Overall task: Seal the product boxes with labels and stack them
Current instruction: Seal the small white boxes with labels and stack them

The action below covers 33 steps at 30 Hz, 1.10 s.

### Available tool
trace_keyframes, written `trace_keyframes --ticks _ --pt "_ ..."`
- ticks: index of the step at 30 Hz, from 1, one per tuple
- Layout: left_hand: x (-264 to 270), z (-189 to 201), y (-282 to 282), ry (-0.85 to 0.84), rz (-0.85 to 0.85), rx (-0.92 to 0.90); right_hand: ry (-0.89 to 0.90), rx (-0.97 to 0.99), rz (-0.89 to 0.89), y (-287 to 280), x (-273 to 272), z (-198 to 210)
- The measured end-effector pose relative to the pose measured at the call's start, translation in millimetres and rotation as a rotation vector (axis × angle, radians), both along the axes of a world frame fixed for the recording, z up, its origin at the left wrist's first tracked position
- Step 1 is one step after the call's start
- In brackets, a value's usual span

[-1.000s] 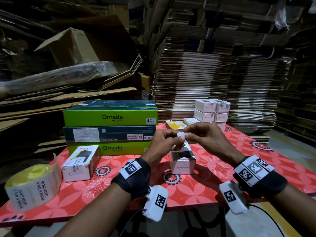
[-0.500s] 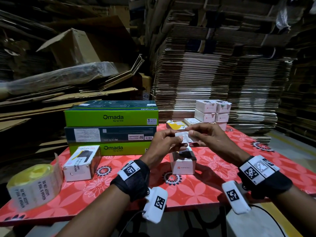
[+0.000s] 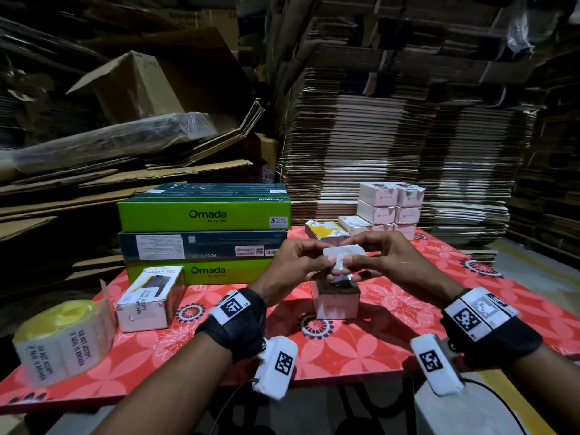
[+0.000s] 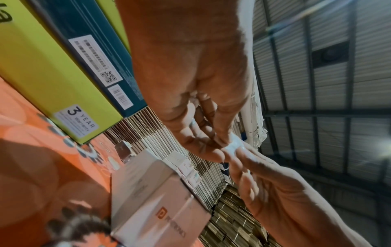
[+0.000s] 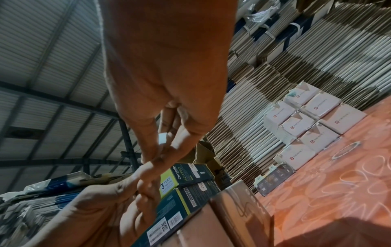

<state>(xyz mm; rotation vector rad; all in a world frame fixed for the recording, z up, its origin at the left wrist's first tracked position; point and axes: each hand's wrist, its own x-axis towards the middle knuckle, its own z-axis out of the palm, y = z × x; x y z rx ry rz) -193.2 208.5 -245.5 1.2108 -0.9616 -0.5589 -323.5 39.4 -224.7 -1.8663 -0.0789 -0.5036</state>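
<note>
Both hands meet above the middle of the red floral table (image 3: 370,350), working one small white seal label (image 3: 343,253) between them: the left hand (image 3: 298,262) pinches its left edge with thumb and forefinger, and the right hand (image 3: 386,259) pinches the right side, the remaining fingers loosely curled. The label hangs in the air directly over a small white Portronics box (image 3: 337,301), which stands on the table a little back from the near edge, apart from both hands. Judging by its look, the label is thin, limp and sticky on one face, so it is best held only by its very edges, kept taut so it does not fold onto itself. The box looks light, stiff cardboard; it would probably slide under pressing unless steadied by its side walls. A stack of like boxes (image 3: 389,205) sits at the far right corner, and the label roll (image 3: 62,337) at the near left corner.
</note>
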Motion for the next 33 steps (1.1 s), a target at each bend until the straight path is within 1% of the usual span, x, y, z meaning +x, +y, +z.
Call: trace_keyframes --ticks 5,8,10,14,18,21,25,28,33 --pt "4 -2 1 -0.012 0.030 0.016 -0.012 0.091 -0.017 2 -2 3" --pt "6 0 5 0.013 0.026 0.047 -0.034 0.076 -0.034 -1 -2 5" --pt "8 1 8 -0.005 0.029 0.089 -0.044 0.064 -0.061 -4 -3 6" --pt "14 3 12 -0.164 0.111 0.264 -0.055 -0.017 -0.112 -10 -3 4" --pt "12 3 11 -0.359 0.092 0.449 -0.028 -0.110 -0.178 -11 1 -2" --pt "12 -1 4 -0.540 0.118 0.563 0.014 -0.193 -0.218 -10 3 -7" --pt "11 -2 -4 -0.581 0.211 0.648 0.067 -0.308 -0.282 -10 4 -10" --pt "7 -1 -7 -0.639 0.217 0.626 0.100 -0.373 -0.336 -10 1 -10" --pt "0 -1 -9 -0.650 0.234 0.609 0.099 -0.449 -0.379 -12 -4 -13"
